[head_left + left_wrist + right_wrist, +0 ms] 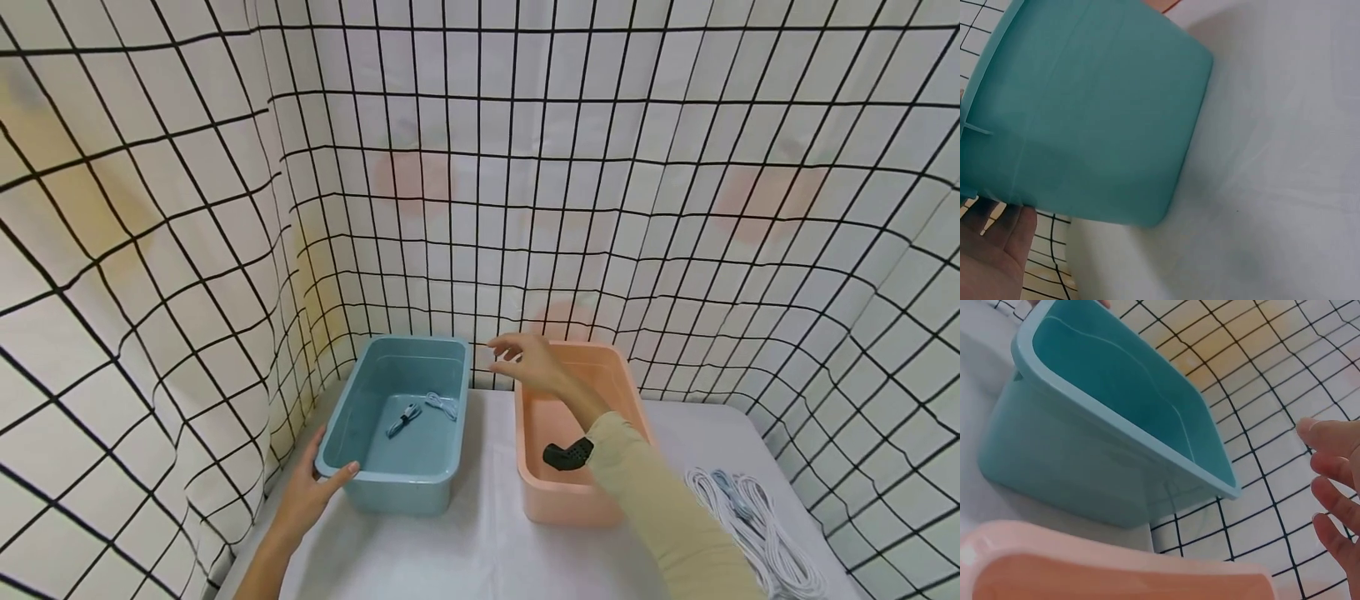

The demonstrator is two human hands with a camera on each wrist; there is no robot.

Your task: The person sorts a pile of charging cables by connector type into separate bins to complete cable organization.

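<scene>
A blue plastic bin (447, 477) stands on the left of the table. My left hand (306, 493) holds its near left corner, thumb at the front rim and fingers along the side; in the left wrist view the fingers (1020, 234) reach up under the rim. Inside lie a dark bundled cable (403, 421) and a pale bundled cable (441, 406). My right hand (531, 360) is raised over the left rim of the orange bin (573, 505), fingers loosely bent with nothing between them. A black curved object with small holes (567, 456) lies in the orange bin, partly hidden by the sleeve.
Coiled white cables (780, 546) lie at the right of the table, with a blue-grey bundled cable (738, 498) on top. Black wire grid (480, 158) stands behind and on both sides. White cloth (491, 467) shows between the two bins.
</scene>
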